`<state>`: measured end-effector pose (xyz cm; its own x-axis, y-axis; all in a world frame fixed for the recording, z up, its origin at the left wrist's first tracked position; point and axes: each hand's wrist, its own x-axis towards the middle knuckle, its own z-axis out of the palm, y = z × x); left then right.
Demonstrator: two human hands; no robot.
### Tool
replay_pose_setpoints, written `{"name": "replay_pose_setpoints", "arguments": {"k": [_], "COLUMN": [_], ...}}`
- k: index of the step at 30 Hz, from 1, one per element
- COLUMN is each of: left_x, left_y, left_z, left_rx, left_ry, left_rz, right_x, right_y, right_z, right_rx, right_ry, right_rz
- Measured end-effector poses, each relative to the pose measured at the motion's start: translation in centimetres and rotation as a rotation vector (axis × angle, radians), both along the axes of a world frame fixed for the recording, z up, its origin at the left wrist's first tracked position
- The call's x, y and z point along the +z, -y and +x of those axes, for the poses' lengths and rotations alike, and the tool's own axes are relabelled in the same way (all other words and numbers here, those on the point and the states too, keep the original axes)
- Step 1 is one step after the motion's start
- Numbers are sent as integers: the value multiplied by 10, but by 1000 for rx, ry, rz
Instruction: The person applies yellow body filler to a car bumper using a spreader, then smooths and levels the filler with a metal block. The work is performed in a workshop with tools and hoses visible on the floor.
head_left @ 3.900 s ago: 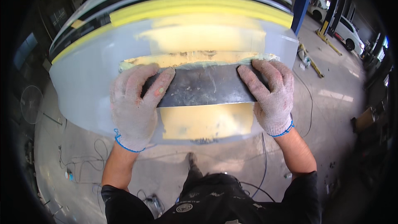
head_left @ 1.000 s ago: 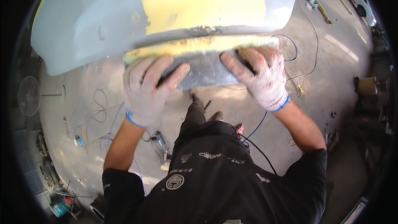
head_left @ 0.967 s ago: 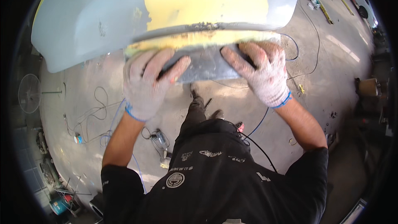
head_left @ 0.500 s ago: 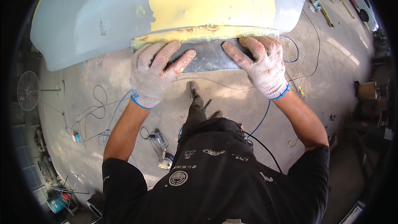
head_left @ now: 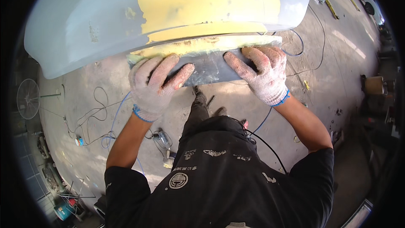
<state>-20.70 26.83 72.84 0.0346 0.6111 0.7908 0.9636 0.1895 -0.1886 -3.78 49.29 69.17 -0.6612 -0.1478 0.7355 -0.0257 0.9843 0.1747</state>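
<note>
Both my gloved hands grip a wide, flat grey putty spreader [head_left: 207,71] near its two ends. My left hand [head_left: 152,85] is closed on its left side and my right hand [head_left: 266,75] on its right, thumbs lying on the near face. Yellowish filler [head_left: 198,45] coats the spreader's far edge. Just beyond it is a grey car body panel [head_left: 76,29] with a broad patch of yellow filler [head_left: 206,0]. A narrow gap shows between spreader and panel. The gloves are white knit, stained reddish, with blue cuffs; the fingertips behind the spreader are hidden.
Blue and dark hoses [head_left: 101,118] loop over the concrete floor. A corded power tool [head_left: 162,139] lies by my left leg. At far left stands a round wire fan [head_left: 28,99]. Yellow bars [head_left: 331,6] lie at far right, and a brown container [head_left: 374,85] stands below them.
The spreader has come toward me, off the panel, with both hands; a gap has opened between them. The yellow strip along the panel's lower edge now shows.
</note>
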Motion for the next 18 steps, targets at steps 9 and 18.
{"name": "replay_pose_setpoints", "arguments": {"k": [9, 18], "left_x": [13, 6], "left_y": [4, 11], "left_z": [-17, -4], "left_rx": [72, 147], "left_ry": [96, 149], "left_rz": [-188, -128], "right_x": [25, 26], "right_y": [-3, 5], "right_z": [-10, -3], "right_rx": [-60, -41], "right_ry": [67, 102], "right_rz": [22, -51]}}
